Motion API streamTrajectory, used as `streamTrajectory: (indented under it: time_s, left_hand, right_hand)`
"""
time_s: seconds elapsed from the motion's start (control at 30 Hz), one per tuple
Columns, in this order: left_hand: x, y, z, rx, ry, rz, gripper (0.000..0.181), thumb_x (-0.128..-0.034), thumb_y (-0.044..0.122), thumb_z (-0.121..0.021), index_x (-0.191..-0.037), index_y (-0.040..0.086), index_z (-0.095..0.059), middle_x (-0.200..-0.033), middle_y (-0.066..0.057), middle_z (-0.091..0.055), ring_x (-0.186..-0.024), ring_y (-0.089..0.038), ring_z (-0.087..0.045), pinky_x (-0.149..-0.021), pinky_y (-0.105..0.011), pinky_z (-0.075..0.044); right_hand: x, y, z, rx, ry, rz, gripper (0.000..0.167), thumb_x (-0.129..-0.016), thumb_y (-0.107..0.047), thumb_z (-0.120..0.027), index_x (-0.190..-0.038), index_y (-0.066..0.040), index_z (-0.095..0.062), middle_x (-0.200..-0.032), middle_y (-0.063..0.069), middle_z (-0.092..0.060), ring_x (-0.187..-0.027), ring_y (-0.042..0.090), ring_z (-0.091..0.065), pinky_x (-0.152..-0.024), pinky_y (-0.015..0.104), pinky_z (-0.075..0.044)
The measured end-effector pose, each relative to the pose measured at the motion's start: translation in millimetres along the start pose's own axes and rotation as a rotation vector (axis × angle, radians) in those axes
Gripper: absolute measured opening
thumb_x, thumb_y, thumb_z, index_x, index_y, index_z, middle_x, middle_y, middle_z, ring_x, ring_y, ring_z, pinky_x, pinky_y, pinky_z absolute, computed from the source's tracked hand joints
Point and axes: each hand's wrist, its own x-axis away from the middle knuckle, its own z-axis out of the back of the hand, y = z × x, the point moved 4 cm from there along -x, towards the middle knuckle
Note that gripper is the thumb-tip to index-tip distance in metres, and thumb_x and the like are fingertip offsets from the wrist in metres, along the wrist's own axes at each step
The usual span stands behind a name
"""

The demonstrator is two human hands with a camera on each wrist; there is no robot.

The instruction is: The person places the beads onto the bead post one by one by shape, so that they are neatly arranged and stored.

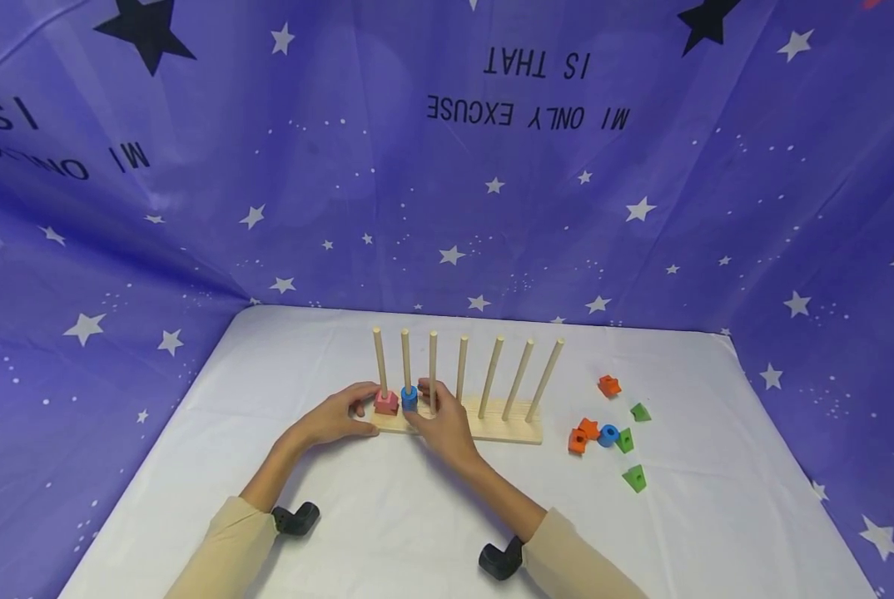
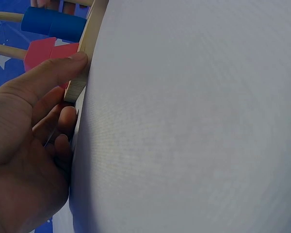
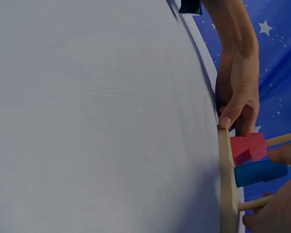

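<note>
A pale wooden peg board with several upright pegs lies on the white table. My left hand grips its left end, the thumb on the front edge and the fingers behind. Pinkish-red blocks are stacked at the foot of the leftmost peg. Around the second peg sit blue cylinders, stacked with a seam between them in the left wrist view. My right hand holds the blue stack between thumb and fingers near its upper part. The third peg passes beside these fingers, which partly hide it.
Right of the board lie loose pieces: orange ones, a blue cylinder and green ones. One orange piece lies farther back. A purple star-patterned cloth hangs behind and beside the white table.
</note>
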Motion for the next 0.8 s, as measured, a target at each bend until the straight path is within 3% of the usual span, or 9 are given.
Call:
streamTrajectory:
  time_s: [0.17, 0.27, 0.37, 0.53, 0.63, 0.77, 0.8]
  left_hand:
    - [-1.4, 2.7, 0.2, -0.010, 0.003, 0.013, 0.077, -0.0801, 0.018, -0.083, -0.144, -0.005, -0.047, -0.130, -0.016, -0.050, -0.088, -0.019, -0.049, -0.082, -0.037, -0.039]
    - [-2.1, 2.8, 0.5, -0.009, 0.005, 0.017, 0.077, -0.0796, 0.017, -0.084, -0.144, -0.005, -0.047, -0.129, -0.016, -0.051, -0.088, -0.019, -0.049, -0.081, -0.037, -0.039]
    - [-2.0, 2.7, -0.2, -0.002, 0.002, 0.024, 0.077, -0.0797, 0.017, -0.084, -0.144, -0.005, -0.047, -0.128, -0.015, -0.051, -0.088, -0.019, -0.048, -0.081, -0.036, -0.039]
    - [-1.2, 2.6, -0.3, 0.006, 0.003, 0.016, 0.077, -0.0802, 0.016, -0.084, -0.144, -0.006, -0.047, -0.127, -0.016, -0.051, -0.088, -0.018, -0.048, -0.079, -0.033, -0.040]
    - [-0.5, 1.9, 0.3, -0.004, 0.008, 0.007, 0.077, -0.0800, 0.017, -0.084, -0.143, -0.007, -0.047, -0.127, -0.017, -0.051, -0.087, -0.017, -0.048, -0.079, -0.032, -0.040]
    - [-0.1, 1.3, 0.6, -0.007, 0.006, 0.011, 0.077, -0.0801, 0.017, -0.084, -0.143, -0.007, -0.047, -0.126, -0.017, -0.051, -0.088, -0.018, -0.048, -0.079, -0.032, -0.040]
    - [0.0, 1.4, 0.7, -0.003, 0.005, 0.010, 0.077, -0.0801, 0.016, -0.084, -0.143, -0.008, -0.047, -0.126, -0.017, -0.051, -0.088, -0.018, -0.048, -0.079, -0.033, -0.040]
  right_hand:
    - [21.5, 0.4, 23.3, 0.054, -0.107, -0.034, 0.066, -0.091, -0.015, -0.073, -0.147, 0.001, -0.043, -0.143, 0.021, -0.049, -0.131, 0.037, -0.048, -0.105, 0.046, -0.038]
    - [35.9, 1.9, 45.3, 0.086, -0.140, -0.012, 0.053, -0.092, -0.016, -0.072, -0.139, -0.002, -0.054, -0.136, 0.018, -0.057, -0.124, 0.034, -0.055, -0.101, 0.045, -0.043]
    - [49.0, 4.7, 72.9, 0.127, -0.122, 0.037, 0.034, -0.091, -0.011, -0.073, -0.124, -0.003, -0.066, -0.121, 0.013, -0.066, -0.111, 0.033, -0.063, -0.093, 0.047, -0.049]
    - [66.0, 10.2, 129.6, 0.256, 0.036, 0.083, 0.026, -0.086, -0.003, -0.076, -0.111, -0.005, -0.072, -0.111, 0.005, -0.070, -0.103, 0.027, -0.066, -0.089, 0.047, -0.051]
    - [73.9, 17.3, 167.2, 0.391, 0.167, 0.117, 0.028, -0.083, -0.002, -0.078, -0.110, -0.005, -0.072, -0.107, 0.007, -0.070, -0.087, 0.025, -0.066, -0.077, 0.039, -0.052]
    - [85.4, 33.1, 212.1, 0.534, 0.298, 0.102, 0.031, -0.082, -0.004, -0.080, -0.112, -0.003, -0.071, -0.110, 0.014, -0.069, -0.093, 0.032, -0.065, -0.078, 0.042, -0.048]
    - [88.4, 37.5, 221.4, 0.547, 0.312, 0.078, 0.031, -0.083, -0.006, -0.080, -0.113, -0.003, -0.071, -0.113, 0.015, -0.068, -0.102, 0.034, -0.063, -0.084, 0.045, -0.047]
